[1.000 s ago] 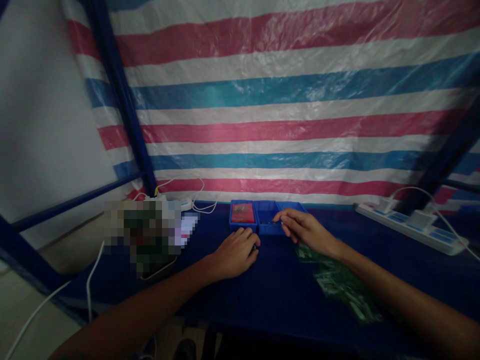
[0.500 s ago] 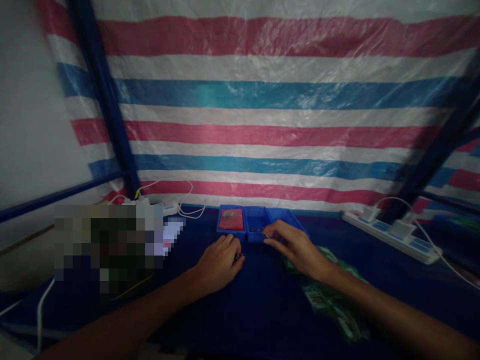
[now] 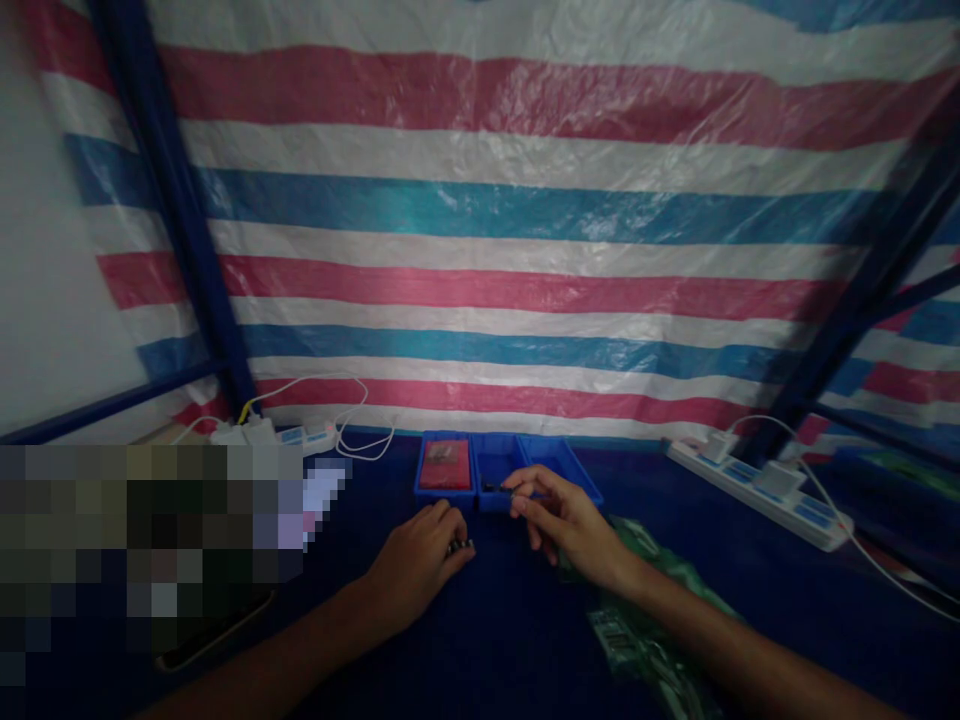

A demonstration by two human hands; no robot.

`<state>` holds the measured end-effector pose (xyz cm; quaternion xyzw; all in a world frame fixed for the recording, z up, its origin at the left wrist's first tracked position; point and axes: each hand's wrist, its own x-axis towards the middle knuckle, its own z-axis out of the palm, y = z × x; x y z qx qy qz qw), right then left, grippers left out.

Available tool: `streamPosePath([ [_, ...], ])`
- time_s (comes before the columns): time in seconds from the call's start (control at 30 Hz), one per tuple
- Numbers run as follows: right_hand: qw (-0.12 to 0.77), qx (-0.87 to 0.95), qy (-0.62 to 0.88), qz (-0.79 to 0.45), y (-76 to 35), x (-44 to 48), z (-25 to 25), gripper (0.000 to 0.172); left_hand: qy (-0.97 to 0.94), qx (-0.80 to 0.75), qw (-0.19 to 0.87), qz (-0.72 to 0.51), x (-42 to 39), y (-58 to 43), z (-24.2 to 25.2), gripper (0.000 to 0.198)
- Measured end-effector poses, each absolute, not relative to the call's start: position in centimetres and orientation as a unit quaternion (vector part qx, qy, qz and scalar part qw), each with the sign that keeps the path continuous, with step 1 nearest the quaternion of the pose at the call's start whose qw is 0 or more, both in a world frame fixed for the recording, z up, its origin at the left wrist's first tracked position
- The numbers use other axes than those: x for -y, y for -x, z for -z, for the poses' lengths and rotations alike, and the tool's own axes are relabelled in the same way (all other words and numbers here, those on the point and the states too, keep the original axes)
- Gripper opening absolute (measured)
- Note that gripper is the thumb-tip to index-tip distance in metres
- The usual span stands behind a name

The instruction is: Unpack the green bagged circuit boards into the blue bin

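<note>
- Several green plastic packets (image 3: 619, 640) at 2 o'clock, partly hidden by the right forearm (image 3: 720, 635).
- At 10 o'clock, a pixelated patch (image 3: 165, 540), with a dark flat object (image 3: 217, 632) showing at its lower edge.
- At 11 o'clock, left hand (image 3: 416, 565), fingers curled around small shiny pieces (image 3: 461, 547).
- At 1 o'clock, right hand (image 3: 562, 520), thumb and forefinger close together, blocking some of the bins; cannot tell whether pinching anything.
- At 12 o'clock, blue bins (image 3: 559, 465): red packet (image 3: 448, 465) in the leftmost, small dark pieces (image 3: 493, 488) in the middle.
- Farther at 2 o'clock, white power strip (image 3: 757, 490).
</note>
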<state>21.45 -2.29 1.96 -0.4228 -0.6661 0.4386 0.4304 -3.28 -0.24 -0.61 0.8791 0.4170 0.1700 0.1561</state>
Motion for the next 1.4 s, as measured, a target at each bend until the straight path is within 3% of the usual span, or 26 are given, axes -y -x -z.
streamPosePath([
  [0.37, 0.412, 0.697, 0.427, -0.402, -21.6, 2.9, -0.6, 0.033, -0.900, -0.357, 0.140, -0.206, 0.8, 3.3, 1.0, 0.014],
  [0.53, 0.407, 0.716, 0.430, -0.371, -21.7, 3.3, -0.4, 0.030, -0.909, -0.347, 0.106, -0.204, 0.9, 3.2, 1.0, 0.006],
  [0.9, 0.416, 0.711, 0.417, -0.383, -22.1, 3.4, -0.2, 0.028, -0.915, -0.310, 0.141, -0.215, 0.5, 3.1, 1.0, 0.004],
  [1.27, 0.454, 0.674, 0.431, -0.392, -22.7, 2.7, -0.3, 0.030, -0.894, -0.368, 0.121, -0.226, 0.4, 3.5, 1.0, 0.024],
  [1.4, 0.446, 0.681, 0.430, -0.390, -22.6, 2.8, -0.1, 0.029, -0.897, -0.374, 0.115, -0.208, 0.3, 3.4, 1.1, 0.018],
])
